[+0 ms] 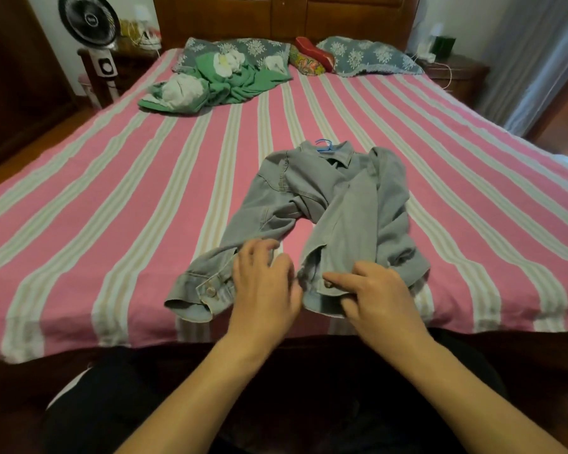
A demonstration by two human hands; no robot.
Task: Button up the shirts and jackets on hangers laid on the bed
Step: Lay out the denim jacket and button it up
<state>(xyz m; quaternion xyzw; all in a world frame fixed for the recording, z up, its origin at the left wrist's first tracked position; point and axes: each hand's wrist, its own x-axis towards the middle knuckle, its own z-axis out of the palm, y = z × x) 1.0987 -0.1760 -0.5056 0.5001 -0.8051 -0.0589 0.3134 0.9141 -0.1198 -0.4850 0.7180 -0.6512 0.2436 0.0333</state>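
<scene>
- At the upper left of the frame a black fan point(88, 19) is standing beside the bed, and a green and white cloth point(210, 81) is lying crumpled on the striped bedsheet point(112, 178) below the pillows point(368, 55).
- The denim jacket point(315, 204) is lying in the middle of the frame, on a blue hanger point(323, 146). Its long axis is running from the collar, at the far side, down to the hem at the near edge of the bed.
- The jacket is lying open and rumpled. The left front part with its cuff button point(210, 291) is spreading to the lower left.
- The left hand point(266, 290) is lying over the left front edge with relaxed, spread fingers, and it is gripping nothing that can be seen.
- Between the two hands a narrow gap of pink sheet is showing, so the two front edges are not yet meeting.
- The right hand point(374, 296) is pinching the hem of the right front part, just beside a metal button point(326, 284). This hand seems nearer to the first button.
- Probably the left edge must come to the right, toward this button.
- At the upper right a grey curtain point(532, 60) is hanging near a wooden nightstand point(453, 75).
</scene>
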